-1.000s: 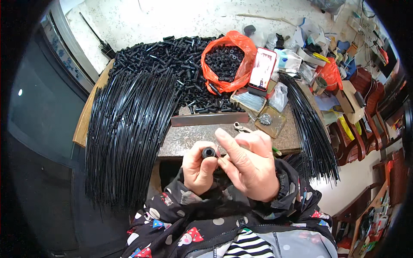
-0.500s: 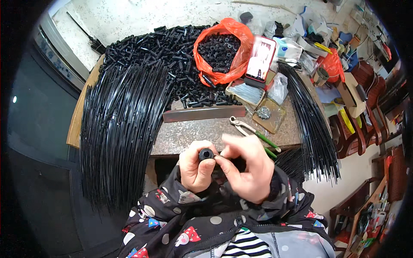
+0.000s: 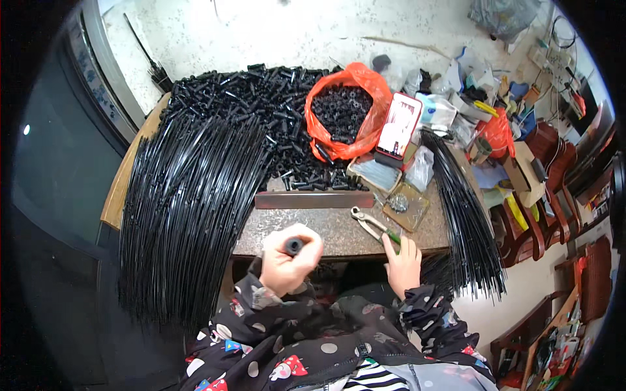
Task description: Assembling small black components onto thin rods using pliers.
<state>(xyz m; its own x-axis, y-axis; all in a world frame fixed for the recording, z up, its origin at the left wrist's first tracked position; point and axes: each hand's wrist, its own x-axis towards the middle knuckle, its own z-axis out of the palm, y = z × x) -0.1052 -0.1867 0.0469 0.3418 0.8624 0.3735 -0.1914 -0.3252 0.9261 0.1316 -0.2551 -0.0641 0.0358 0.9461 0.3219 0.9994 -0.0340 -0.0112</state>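
Note:
In my left hand (image 3: 291,259) is a black tubular plastic part (image 3: 294,246), its round hollow end facing up and my fingers wrapped about it. At the table's front edge, my right hand (image 3: 403,266) reaches over the green handles of a pair of pincers (image 3: 368,223). The thumb and fingers are apart, and the thumb appears to touch a handle. Part of the handles is hidden under this hand. The pincers lie on the table with their metal jaws toward the far left.
Black rods lie in a large bundle (image 3: 189,215) at left and a smaller bundle (image 3: 460,215) at right. Behind are heaped black tubular parts (image 3: 228,98), an orange bag (image 3: 378,120), a phone (image 3: 400,124), a tray of thin pins (image 3: 375,173) and a metal bar (image 3: 313,200).
My hands have separated. The right hand has left the tubular part and moved right to the pincers. My left hand keeps the part, slightly further left. The camera view has shifted.

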